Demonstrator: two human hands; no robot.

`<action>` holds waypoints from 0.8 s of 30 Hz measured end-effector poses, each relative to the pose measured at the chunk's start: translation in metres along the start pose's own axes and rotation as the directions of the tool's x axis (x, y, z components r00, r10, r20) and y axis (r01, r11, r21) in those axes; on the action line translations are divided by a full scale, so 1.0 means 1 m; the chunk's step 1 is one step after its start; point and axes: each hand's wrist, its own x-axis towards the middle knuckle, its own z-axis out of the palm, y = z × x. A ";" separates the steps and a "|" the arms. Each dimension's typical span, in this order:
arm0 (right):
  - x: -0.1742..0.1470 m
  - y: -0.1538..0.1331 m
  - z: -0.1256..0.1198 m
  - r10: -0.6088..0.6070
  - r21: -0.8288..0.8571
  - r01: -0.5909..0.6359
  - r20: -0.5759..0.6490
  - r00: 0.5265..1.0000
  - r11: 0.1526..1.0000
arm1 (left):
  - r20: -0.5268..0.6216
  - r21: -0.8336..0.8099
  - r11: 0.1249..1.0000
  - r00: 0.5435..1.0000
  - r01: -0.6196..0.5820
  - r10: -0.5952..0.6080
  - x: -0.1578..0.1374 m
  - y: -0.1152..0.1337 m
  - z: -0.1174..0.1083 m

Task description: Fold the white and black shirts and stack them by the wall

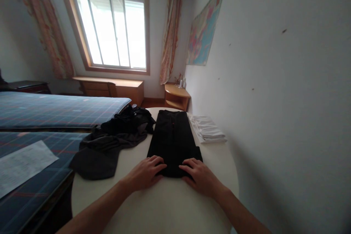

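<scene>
A black garment (175,135), which looks like a pair of folded trousers, lies lengthwise on a pale round-edged table (153,212). A flap is folded over at its near end, and a small red mark shows near its middle seam. My left hand (146,173) rests on the near left corner, fingers spread over the cloth and thumb by the near edge. On the near right corner lies my right hand (201,176) in the same way, fingers apart. Neither hand visibly lifts the cloth. Part of the near edge is hidden under the hands.
Crumpled dark clothes (109,142) lie at the table's left, reaching the bed. Folded white cloth (207,128) sits at the right, near the wall (274,117). A paper sheet (26,166) is on the plaid mattress (60,113). Beyond stand a desk (128,91) and corner shelf (177,90).
</scene>
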 end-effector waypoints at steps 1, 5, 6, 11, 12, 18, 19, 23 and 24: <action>0.000 -0.001 0.001 0.011 -0.023 -0.011 0.000 1.000 1.000 | 0.008 0.027 1.000 1.000 0.013 -0.013 0.002 0.001 -0.002; -0.003 -0.015 -0.006 0.016 -0.022 -0.016 0.026 1.000 1.000 | 0.042 0.007 0.998 0.997 0.070 -0.070 0.002 0.011 -0.019; -0.006 -0.021 -0.009 0.006 0.017 -0.006 0.042 0.999 1.000 | 0.072 -0.042 0.996 0.994 0.084 -0.081 -0.001 0.013 -0.025; -0.031 -0.057 -0.027 -0.145 0.316 0.069 0.223 0.964 0.946 | 0.526 -0.394 0.883 0.850 0.255 -0.011 -0.021 0.022 -0.045; -0.034 -0.061 -0.029 -0.162 0.351 0.064 0.256 0.953 0.934 | 0.598 -0.444 0.845 0.801 0.298 0.032 -0.023 0.022 -0.046; -0.026 -0.051 -0.029 0.047 0.302 -0.117 0.229 0.972 0.946 | 0.327 -0.418 0.877 0.940 0.236 -0.097 -0.013 0.015 -0.046; -0.024 -0.045 -0.028 0.127 0.253 -0.168 0.171 0.977 0.953 | 0.212 -0.350 0.914 0.967 0.207 -0.137 -0.011 0.013 -0.047; -0.018 -0.029 -0.020 0.264 0.126 -0.273 0.085 0.961 0.954 | 0.129 -0.159 0.969 0.977 0.187 -0.167 -0.007 0.003 -0.044; -0.018 -0.027 -0.019 0.265 0.120 -0.276 0.098 0.959 0.954 | 0.153 -0.142 0.970 0.973 0.196 -0.174 -0.007 0.001 -0.042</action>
